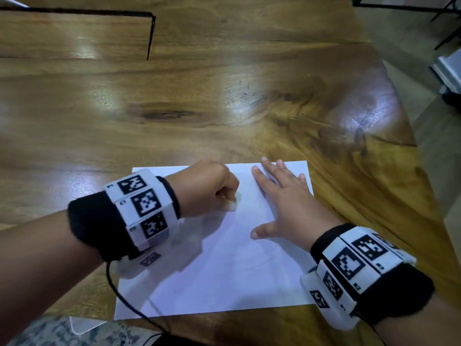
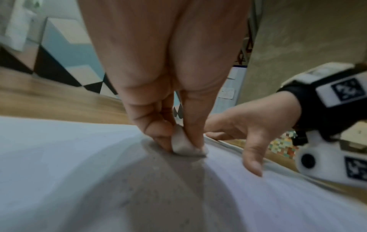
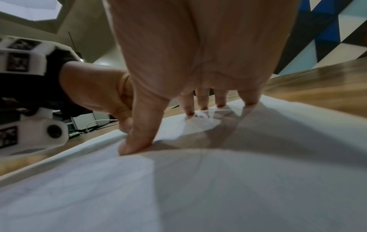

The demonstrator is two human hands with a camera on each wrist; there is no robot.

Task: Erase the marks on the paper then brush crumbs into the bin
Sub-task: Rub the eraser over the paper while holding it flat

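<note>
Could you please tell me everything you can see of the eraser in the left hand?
The eraser is a small, off-white, rounded block, greyish and worn at its lower edge. The left hand pinches it between thumb and fingers, most of it hidden by them. Its bottom edge presses on the white paper, near the sheet's far edge, beside the right hand.

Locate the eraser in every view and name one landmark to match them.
Head: eraser left of centre, in the left hand, on the paper.
Left wrist: centre, pinched at the fingertips.
Right wrist: not visible; the right thumb blocks it.
Shared landmark: the white paper.
</note>
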